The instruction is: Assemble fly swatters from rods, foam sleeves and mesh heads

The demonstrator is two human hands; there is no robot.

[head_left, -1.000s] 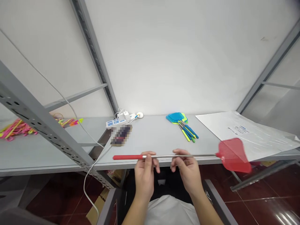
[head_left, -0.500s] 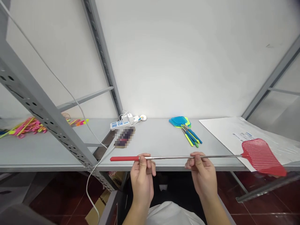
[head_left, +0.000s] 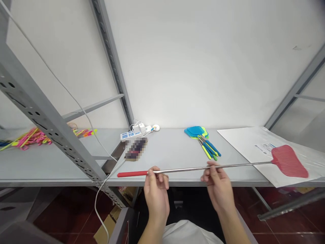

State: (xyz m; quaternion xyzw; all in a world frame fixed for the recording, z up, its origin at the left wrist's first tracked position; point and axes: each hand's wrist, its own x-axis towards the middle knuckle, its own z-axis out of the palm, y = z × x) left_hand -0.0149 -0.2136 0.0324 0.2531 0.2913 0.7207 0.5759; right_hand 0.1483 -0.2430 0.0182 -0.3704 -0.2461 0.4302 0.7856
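Observation:
A red fly swatter [head_left: 289,161] with a long metal telescopic shaft spans the front of the shelf, its head to the right and its red grip to the left. My left hand [head_left: 156,191] pinches it where the grip meets the shaft. Farther right along the shaft, my right hand [head_left: 218,184] holds the metal between thumb and fingers. Behind the right hand lies a bunch of blue and yellow-green fly swatters [head_left: 203,140], their shafts short and their handles pointing toward me.
A white plastic mailer [head_left: 254,149] with a label lies at the right, under the swatter head. Toward the left are a power strip [head_left: 130,135] with chargers, a blurred-out object [head_left: 136,149] and a cable. Pink and yellow items [head_left: 35,139] lie beyond the metal post [head_left: 50,98].
The swatter's head has risen and turned, now above the mailer, so the shaft slants up to the right. Its red grip end dipped slightly. Both hands keep hold.

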